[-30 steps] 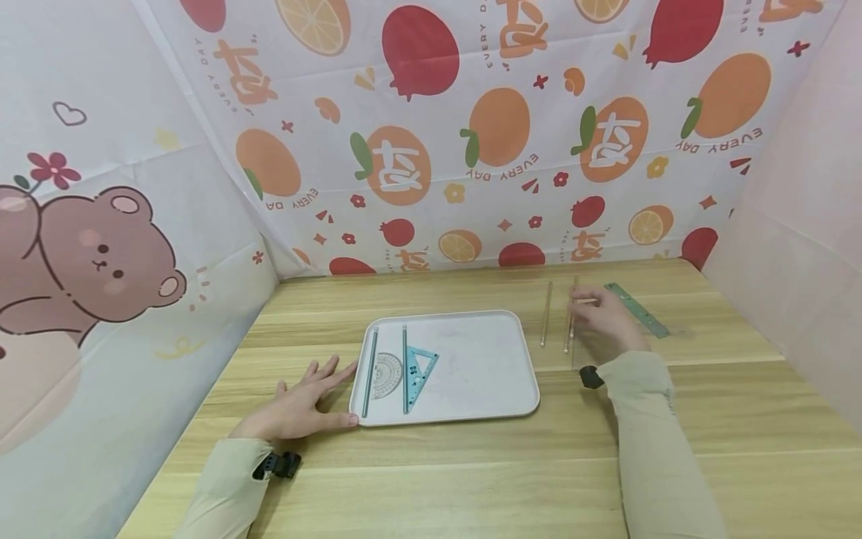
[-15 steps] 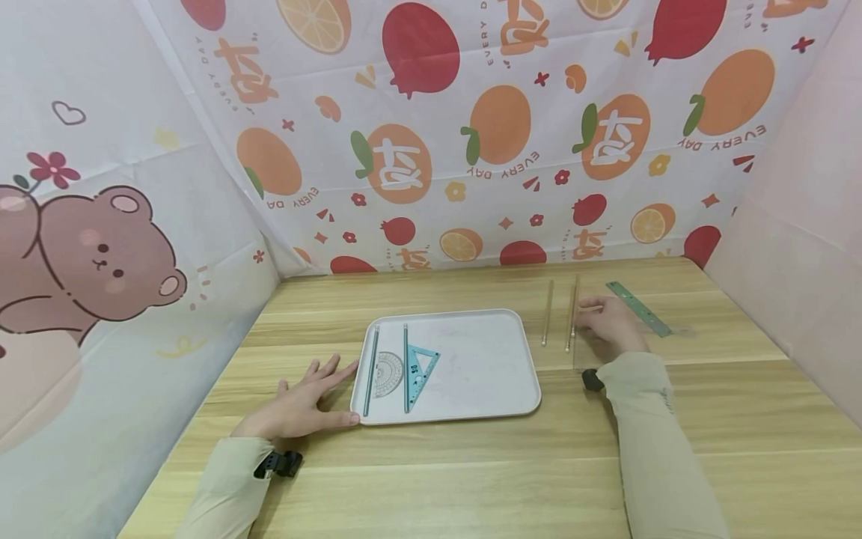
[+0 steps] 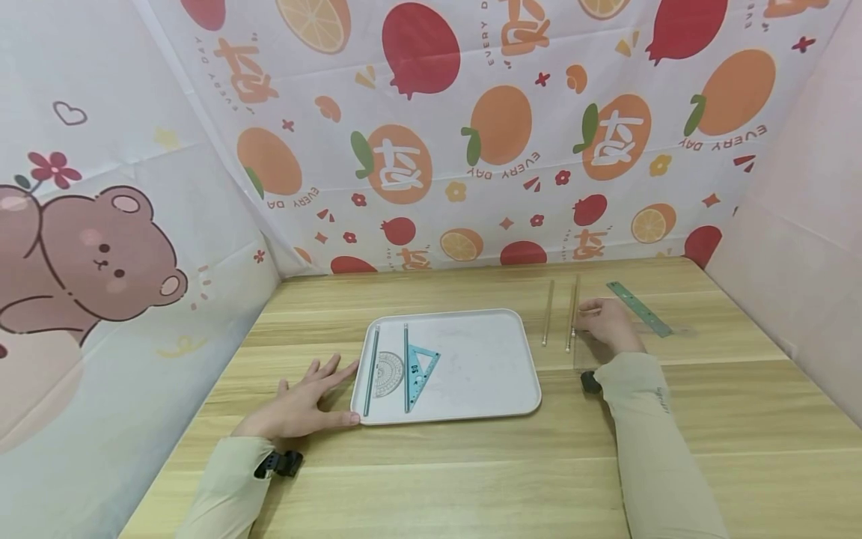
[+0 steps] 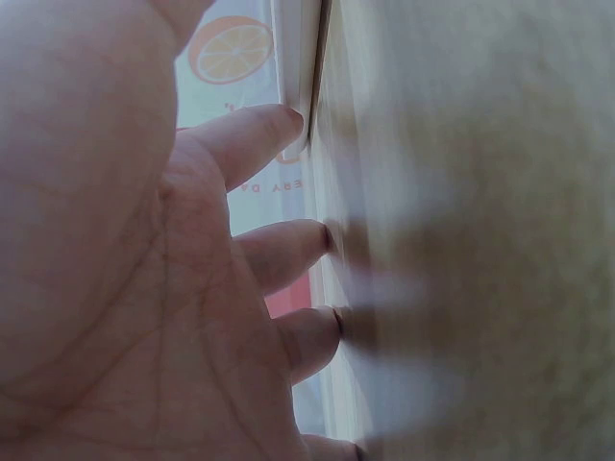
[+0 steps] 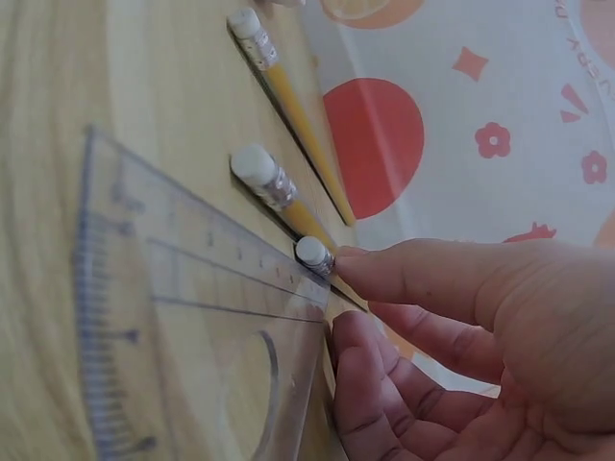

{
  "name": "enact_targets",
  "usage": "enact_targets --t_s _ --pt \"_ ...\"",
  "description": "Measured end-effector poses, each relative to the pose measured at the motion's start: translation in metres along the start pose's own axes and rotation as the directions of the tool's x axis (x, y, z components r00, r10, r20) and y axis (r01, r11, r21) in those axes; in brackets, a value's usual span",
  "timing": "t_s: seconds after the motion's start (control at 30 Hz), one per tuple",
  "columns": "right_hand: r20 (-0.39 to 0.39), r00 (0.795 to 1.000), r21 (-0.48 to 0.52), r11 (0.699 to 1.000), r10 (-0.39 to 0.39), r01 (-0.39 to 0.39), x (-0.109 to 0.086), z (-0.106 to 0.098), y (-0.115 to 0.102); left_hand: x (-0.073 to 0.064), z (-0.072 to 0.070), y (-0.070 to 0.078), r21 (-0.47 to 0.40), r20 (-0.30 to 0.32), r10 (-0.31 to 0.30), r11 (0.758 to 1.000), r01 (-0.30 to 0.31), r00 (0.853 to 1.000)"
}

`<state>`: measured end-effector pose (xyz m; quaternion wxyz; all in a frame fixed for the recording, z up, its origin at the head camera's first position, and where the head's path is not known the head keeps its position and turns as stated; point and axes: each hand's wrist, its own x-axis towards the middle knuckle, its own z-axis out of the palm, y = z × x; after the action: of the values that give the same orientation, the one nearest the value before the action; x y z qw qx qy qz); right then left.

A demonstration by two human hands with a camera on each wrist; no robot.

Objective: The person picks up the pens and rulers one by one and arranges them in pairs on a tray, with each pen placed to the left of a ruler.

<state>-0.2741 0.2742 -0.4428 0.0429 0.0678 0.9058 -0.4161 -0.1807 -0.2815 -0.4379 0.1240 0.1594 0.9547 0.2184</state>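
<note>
My left hand (image 3: 299,404) lies with spread fingers at the tray's left side, thumb and index finger touching the rim of the white tray (image 3: 471,408). In the left wrist view its fingertips (image 4: 309,245) reach the tabletop and tray edge. My right hand (image 3: 609,323) pinches a pencil (image 5: 317,254) near its white eraser, the far finger contact partly hidden. Beside that lie two yellow pencils, one close by (image 5: 272,182) and one farther left (image 3: 548,314). A clear set square (image 5: 207,259) with printed scales lies beside the right fingers.
On the tray lie a dark green pencil (image 3: 371,372), a clear protractor (image 3: 388,374), a second green pencil (image 3: 406,367) and a blue set square (image 3: 420,382). A green ruler (image 3: 640,308) lies beyond the right hand. A printed cloth (image 3: 431,217) hangs behind the table.
My right hand has drawn slightly back and right, its fingers coming closer together at the rightmost pencil. The left hand and tray stay put.
</note>
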Motion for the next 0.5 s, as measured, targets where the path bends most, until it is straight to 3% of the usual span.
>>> enact_targets --t_s 0.2,0.5 --pt "-0.011 1.0 -0.054 0.998 -0.009 0.009 0.001 0.0012 -0.0036 -0.0001 -0.0001 0.0 0.006 0.002 0.003 1.0 -0.003 1.0" --pt "0.015 1.0 -0.025 1.0 0.012 -0.012 -0.0009 -0.0005 -0.0049 -0.0008 -0.001 0.0014 0.011 0.002 0.002 1.0 -0.002 1.0"
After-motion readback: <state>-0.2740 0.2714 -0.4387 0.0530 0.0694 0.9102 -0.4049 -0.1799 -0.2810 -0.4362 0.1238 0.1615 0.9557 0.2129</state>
